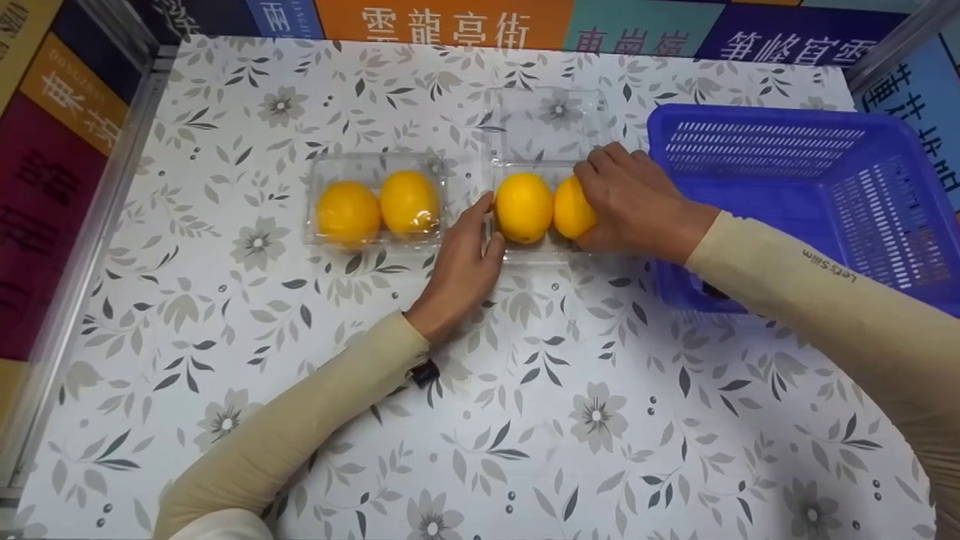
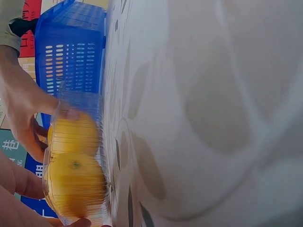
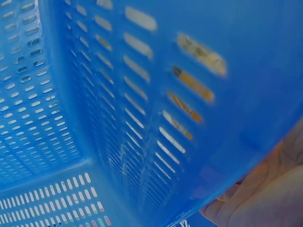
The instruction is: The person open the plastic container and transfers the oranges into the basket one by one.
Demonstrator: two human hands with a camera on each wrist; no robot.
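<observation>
Oranges fill two clear plastic boxes on a table [image 1: 525, 450] covered with a grey leaf-and-flower cloth. In the head view the left box [image 1: 377, 199] is shut, its lid down over two oranges set side by side, and it stands apart from both hands. Just to its right is the open box [image 1: 541, 214], whose clear lid [image 1: 551, 120] lies folded back flat on the far side. Inside it a left orange [image 1: 523, 208] sits free, and a right orange [image 1: 571, 208] is covered from above by the right hand [image 1: 634, 199], whose fingers curl over the fruit's top and right side and grip it. The left hand [image 1: 461, 262] rests on the table at the near left corner of the open box, fingers fairly straight and together, with the thumb tip touching the box's left wall beside the left orange; it presses or steadies rather than pinches. The left wrist view shows the same box [image 2: 75, 161] from low at the table's level, the two oranges one behind the other through ribbed clear plastic, with the right hand [image 2: 21, 109] touching the farther one and the left hand's fingers [image 2: 21, 182] at the box's near edge. A blue slotted basket [image 1: 806, 195] stands just right of the open box, close by the right forearm, and the right wrist view is filled by its perforated walls [image 3: 118, 109], with only a sliver of the right hand [image 3: 265, 194] in the corner. Coloured panels with Chinese characters run along the far and side edges of the table.
</observation>
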